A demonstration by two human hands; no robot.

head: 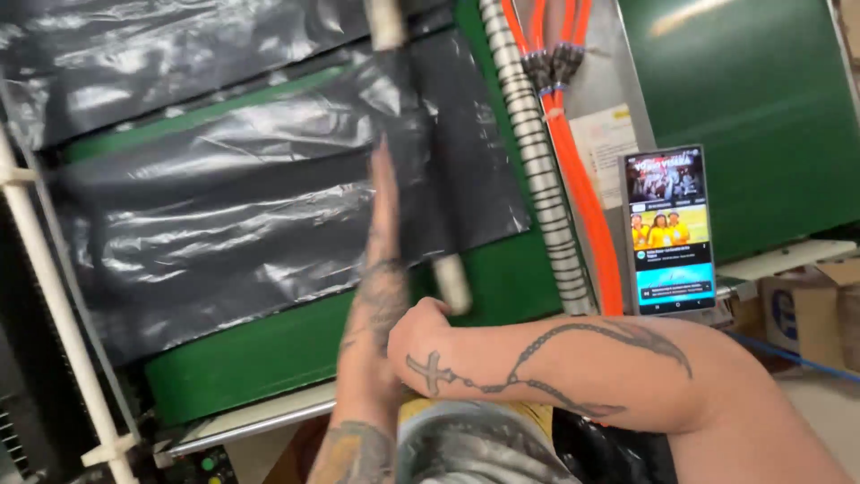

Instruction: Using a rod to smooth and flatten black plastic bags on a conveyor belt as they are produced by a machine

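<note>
Black plastic film [251, 224] lies spread over the green conveyor belt [269, 367]; a roll core [421, 152] crosses it. Left hand [383, 224], open and flat, presses the film; right hand [417, 336] curls beside the core's end, its grasp unclear. Smooth outward strokes suit; white frame [54, 305] and orange cables [582, 197] bound the sides.

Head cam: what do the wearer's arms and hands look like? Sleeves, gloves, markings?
Both arms are bare, with no sleeves or gloves visible. The right hand and forearm carry a dark tattoo: a cross near the wrist on a beaded chain that loops up toward the elbow. The left hand is motion-blurred; its forearm shows dense dark tattoo work from wrist to elbow, pattern unreadable. No watch or rings can be made out.
</note>
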